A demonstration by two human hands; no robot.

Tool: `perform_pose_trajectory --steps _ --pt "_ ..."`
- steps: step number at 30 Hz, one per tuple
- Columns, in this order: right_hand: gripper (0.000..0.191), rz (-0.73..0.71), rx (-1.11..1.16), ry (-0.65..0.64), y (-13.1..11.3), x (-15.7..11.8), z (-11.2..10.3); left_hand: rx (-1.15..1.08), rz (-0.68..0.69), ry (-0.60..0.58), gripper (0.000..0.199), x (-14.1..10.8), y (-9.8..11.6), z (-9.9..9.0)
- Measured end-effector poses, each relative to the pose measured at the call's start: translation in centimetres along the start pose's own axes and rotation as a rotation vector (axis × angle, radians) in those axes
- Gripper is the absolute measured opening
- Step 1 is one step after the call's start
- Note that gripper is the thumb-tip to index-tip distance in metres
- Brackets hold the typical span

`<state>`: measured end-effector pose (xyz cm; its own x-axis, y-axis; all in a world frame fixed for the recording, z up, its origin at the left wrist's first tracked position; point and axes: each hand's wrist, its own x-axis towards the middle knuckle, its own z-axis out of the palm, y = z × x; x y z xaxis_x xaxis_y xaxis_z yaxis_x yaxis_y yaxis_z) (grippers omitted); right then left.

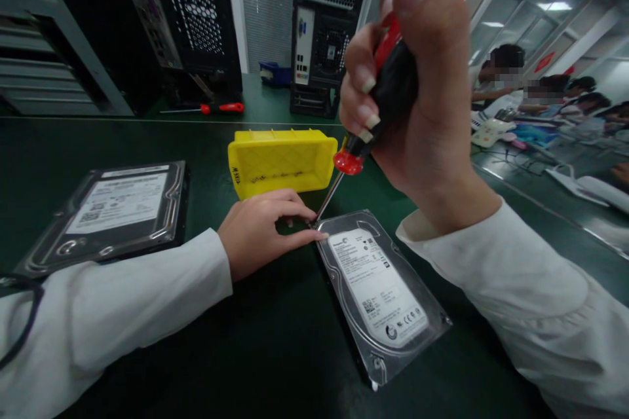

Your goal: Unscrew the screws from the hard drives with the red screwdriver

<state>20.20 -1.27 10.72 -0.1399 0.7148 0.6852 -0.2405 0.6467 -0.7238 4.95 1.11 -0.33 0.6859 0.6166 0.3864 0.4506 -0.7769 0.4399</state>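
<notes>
A silver hard drive (378, 288) with a white label lies flat on the dark green table. My right hand (413, 85) is wrapped round a red and black screwdriver (350, 158), held at a slant. The screwdriver's tip meets the drive's far left corner. At that same corner, the thumb and fingers of my left hand (270, 226) close in a pinch around the tip. Whatever small thing may sit between them is too small to make out. Just behind my left hand stands a yellow plastic bin (282, 160) with a few small dark pieces in it.
Another hard drive (118, 209) lies at the left. A second red screwdriver (221, 108) rests near the black computer cases (196, 19) at the back. A blue bin (275, 73) sits between cases. Several people work at tables (521, 177) on the right.
</notes>
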Motion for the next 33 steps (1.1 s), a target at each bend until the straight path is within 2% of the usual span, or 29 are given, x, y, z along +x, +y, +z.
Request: perform_pose_trajectory --steps 5,9,12,16,20,28,33 --pt "0.035 0.077 -0.075 -0.065 -1.2 -0.2 0.0 -0.024 0.070 0.002 0.059 -0.1 0.7 -0.1" --pt "0.052 0.055 -0.074 -0.175 -1.6 -0.5 0.0 -0.040 0.076 -0.052 0.059 -0.1 0.6 0.0" --pt "0.046 0.026 -0.022 -0.145 -1.2 -0.4 -0.1 -0.050 0.065 -0.072 0.056 -0.1 0.6 -0.1" --pt "0.024 0.033 -0.008 0.017 -0.3 0.1 -0.4 -0.063 0.049 -0.100 0.057 -0.1 0.7 -0.2" --pt "0.016 -0.013 0.058 0.123 0.2 0.6 -0.5 -0.054 0.009 -0.119 0.058 -0.1 0.7 -0.2" --pt "0.017 0.071 0.049 0.005 -0.4 0.5 -0.2 -0.062 0.007 -0.122 0.058 -0.1 0.8 -0.3" --pt "0.040 0.033 0.054 -0.106 -0.5 0.4 -0.5 -0.071 0.023 -0.117 0.057 -0.1 0.8 -0.2"
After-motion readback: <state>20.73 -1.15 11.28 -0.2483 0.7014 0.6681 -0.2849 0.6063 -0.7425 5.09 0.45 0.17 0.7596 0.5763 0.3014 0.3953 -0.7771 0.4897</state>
